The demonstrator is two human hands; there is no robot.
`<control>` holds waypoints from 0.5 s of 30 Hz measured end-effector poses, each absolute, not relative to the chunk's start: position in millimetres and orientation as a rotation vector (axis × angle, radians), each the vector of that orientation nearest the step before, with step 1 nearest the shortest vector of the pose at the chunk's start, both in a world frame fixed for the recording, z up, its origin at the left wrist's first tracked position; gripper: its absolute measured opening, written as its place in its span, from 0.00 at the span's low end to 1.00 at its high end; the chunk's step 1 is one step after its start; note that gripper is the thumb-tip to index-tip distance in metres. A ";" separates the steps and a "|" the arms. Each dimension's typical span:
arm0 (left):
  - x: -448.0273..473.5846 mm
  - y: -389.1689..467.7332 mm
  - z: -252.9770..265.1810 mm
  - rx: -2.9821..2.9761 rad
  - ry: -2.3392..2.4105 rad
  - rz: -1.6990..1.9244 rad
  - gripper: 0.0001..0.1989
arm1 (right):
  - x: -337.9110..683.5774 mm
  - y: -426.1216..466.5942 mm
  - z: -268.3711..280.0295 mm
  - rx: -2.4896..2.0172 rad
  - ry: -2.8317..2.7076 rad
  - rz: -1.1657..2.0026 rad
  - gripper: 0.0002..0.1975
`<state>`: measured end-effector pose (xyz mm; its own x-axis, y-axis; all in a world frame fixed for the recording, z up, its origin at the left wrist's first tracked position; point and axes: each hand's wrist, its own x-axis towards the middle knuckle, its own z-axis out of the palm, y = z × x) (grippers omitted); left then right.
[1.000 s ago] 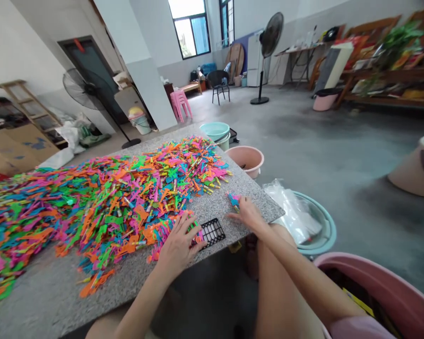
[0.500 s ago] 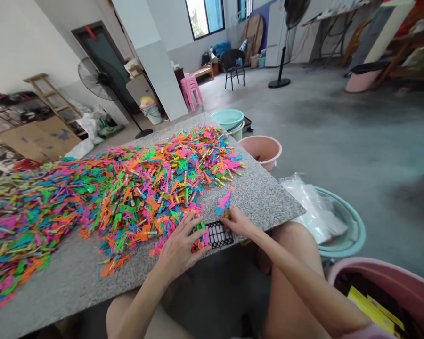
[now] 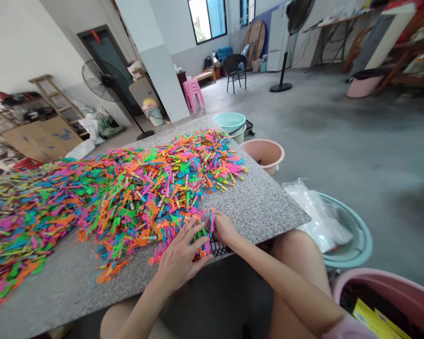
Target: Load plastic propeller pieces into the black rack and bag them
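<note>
- Rack (image 3: 219, 250), black and gridded, lies at the table's near edge, just below the centre of the frame; its right part shows, and the rest is covered by a row of pieces and the hands.
- Row (image 3: 207, 247) of pink, green and orange plastic pieces stands packed at the rack's left part, below centre.
- Left hand (image 3: 178, 258) lies over that row, fingers apart and bent, thumb toward the near edge; whether they grip the pieces or merely rest against them I cannot tell.
- Right hand (image 3: 224, 229) is just right of it, fingers closed, pinching a single piece (image 3: 211, 222), pink and blue with an orange tip; the piece stands nearly upright, edge-on, just beside the row, near the middle of the frame.
- Heap (image 3: 137, 188) of similar pieces, orange, pink, green, blue and yellow, spreads from the left edge to the centre.
- Table (image 3: 265, 207), grey and speckled, runs under everything, its corner pointing right of centre.
- Teal basin (image 3: 229, 121) and orange basin (image 3: 263, 148) sit beyond its right edge.
- Clear bags (image 3: 316, 219) lie in a pale blue tub (image 3: 365, 242), right of the frame.
- Pink tub (image 3: 415, 301) fills the lower right corner, yellow packets (image 3: 372, 318) inside.
- Chair (image 3: 235, 65), black, stands at upper centre, pink stools (image 3: 193, 93) to its left.
</note>
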<state>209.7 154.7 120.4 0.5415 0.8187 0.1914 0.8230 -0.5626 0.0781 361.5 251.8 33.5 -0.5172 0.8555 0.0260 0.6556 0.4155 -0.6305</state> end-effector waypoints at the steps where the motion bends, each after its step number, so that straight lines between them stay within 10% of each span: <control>1: 210.5 154.8 120.6 -2.734 -1.455 -0.327 0.14 | 360.4 252.2 36.6 -1.305 -2.388 0.780 0.08; 15: 211.2 161.4 130.9 -2.908 -1.438 -0.138 0.19 | 374.9 277.8 34.4 -1.036 -2.427 0.806 0.21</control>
